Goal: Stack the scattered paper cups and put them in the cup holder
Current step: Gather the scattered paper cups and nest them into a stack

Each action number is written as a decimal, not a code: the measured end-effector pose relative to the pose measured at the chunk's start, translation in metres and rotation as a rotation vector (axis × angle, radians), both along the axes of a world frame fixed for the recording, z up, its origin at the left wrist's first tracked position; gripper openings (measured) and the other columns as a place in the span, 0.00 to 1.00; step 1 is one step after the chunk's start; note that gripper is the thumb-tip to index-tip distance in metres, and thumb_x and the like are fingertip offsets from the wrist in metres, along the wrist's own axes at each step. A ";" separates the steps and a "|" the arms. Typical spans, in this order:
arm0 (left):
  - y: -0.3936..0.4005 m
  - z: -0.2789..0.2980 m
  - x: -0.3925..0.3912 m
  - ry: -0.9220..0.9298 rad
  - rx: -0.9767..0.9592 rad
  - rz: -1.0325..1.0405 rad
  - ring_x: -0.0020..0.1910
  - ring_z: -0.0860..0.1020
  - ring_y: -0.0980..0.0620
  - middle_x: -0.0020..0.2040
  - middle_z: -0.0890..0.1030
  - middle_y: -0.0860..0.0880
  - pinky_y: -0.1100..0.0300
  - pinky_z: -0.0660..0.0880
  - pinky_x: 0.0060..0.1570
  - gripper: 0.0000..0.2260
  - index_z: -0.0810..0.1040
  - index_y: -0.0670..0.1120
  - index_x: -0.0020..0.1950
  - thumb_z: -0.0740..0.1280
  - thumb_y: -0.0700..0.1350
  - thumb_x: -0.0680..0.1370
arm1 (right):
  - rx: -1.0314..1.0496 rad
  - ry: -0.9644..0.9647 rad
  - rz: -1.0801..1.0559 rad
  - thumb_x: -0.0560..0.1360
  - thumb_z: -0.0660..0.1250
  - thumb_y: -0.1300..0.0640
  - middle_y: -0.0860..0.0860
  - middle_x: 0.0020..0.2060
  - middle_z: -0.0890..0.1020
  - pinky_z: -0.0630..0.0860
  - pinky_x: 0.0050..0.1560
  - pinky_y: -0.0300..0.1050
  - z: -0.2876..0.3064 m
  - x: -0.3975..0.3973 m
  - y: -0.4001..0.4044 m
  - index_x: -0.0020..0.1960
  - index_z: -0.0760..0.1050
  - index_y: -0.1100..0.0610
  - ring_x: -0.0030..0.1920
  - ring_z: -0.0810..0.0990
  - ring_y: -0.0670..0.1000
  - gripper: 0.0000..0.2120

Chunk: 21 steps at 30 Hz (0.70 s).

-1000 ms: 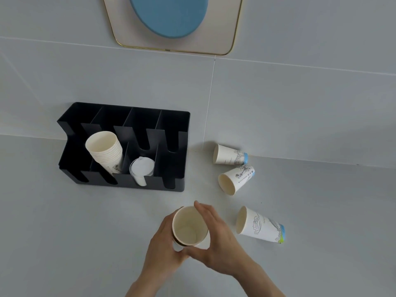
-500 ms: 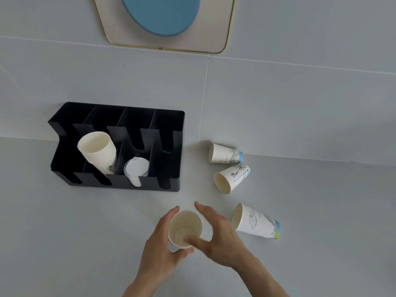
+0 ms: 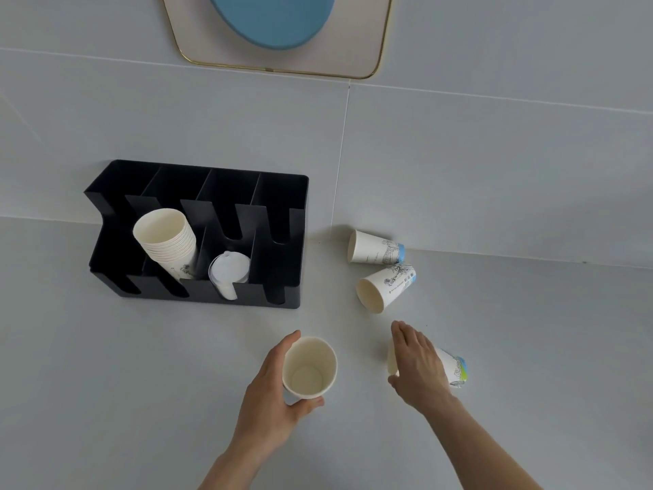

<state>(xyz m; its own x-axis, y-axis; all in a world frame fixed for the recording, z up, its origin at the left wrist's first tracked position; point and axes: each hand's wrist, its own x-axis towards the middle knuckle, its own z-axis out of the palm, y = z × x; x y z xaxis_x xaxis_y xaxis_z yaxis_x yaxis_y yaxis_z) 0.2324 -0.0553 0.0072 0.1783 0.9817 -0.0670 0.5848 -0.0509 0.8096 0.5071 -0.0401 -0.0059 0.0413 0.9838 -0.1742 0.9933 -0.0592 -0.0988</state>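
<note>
Head view: left hand [image 3: 268, 394] gripped upright cup [image 3: 309, 367], mouth up, fingers wrapped round wall. Right hand [image 3: 418, 366], grip spread, lay over fallen cup [image 3: 454, 367] on tabletop [image 3: 530, 348]; closure not clear. Two more cups [image 3: 376, 247] beyond right grip; cup holder [image 3: 282, 185] beyond left grip. Advice: pinch cup lightly, turn base down, drop into held cup.
</note>
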 end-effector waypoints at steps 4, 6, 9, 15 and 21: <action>0.000 -0.001 0.000 -0.010 -0.004 0.004 0.64 0.71 0.63 0.70 0.67 0.70 0.63 0.71 0.60 0.47 0.59 0.67 0.74 0.83 0.54 0.63 | 0.020 0.075 -0.011 0.69 0.77 0.51 0.54 0.70 0.70 0.70 0.67 0.46 0.017 -0.009 0.004 0.80 0.55 0.59 0.66 0.73 0.57 0.48; 0.001 -0.001 0.001 -0.007 -0.007 0.006 0.64 0.71 0.63 0.70 0.67 0.71 0.63 0.71 0.61 0.47 0.58 0.67 0.74 0.82 0.55 0.63 | 0.130 0.219 -0.003 0.66 0.80 0.49 0.55 0.66 0.73 0.77 0.57 0.51 0.040 -0.018 0.006 0.79 0.59 0.59 0.59 0.78 0.60 0.50; 0.001 -0.003 0.001 0.006 -0.003 0.002 0.64 0.71 0.63 0.70 0.67 0.71 0.63 0.72 0.61 0.47 0.58 0.67 0.75 0.82 0.56 0.63 | 0.368 0.503 0.010 0.64 0.81 0.45 0.52 0.64 0.74 0.78 0.51 0.45 0.086 -0.036 0.006 0.77 0.63 0.59 0.56 0.78 0.54 0.49; 0.002 -0.003 0.001 -0.010 0.000 -0.004 0.62 0.75 0.60 0.67 0.73 0.66 0.65 0.75 0.55 0.45 0.60 0.66 0.73 0.81 0.57 0.63 | 0.386 0.935 0.110 0.72 0.72 0.39 0.49 0.65 0.74 0.74 0.64 0.42 0.145 -0.069 -0.003 0.77 0.63 0.56 0.66 0.74 0.48 0.41; 0.001 -0.002 0.002 -0.037 -0.020 0.006 0.60 0.76 0.64 0.63 0.76 0.66 0.72 0.73 0.49 0.42 0.63 0.64 0.70 0.81 0.56 0.62 | 0.217 0.774 0.200 0.71 0.73 0.40 0.45 0.71 0.68 0.75 0.64 0.47 0.104 -0.089 -0.008 0.80 0.57 0.53 0.67 0.72 0.44 0.45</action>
<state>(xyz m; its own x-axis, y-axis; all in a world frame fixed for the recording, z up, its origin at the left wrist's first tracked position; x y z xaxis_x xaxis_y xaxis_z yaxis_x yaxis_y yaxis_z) 0.2347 -0.0543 0.0050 0.1748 0.9813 -0.0805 0.5549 -0.0306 0.8314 0.4180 -0.0482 0.0984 -0.1919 0.9748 0.1137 0.6294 0.2111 -0.7479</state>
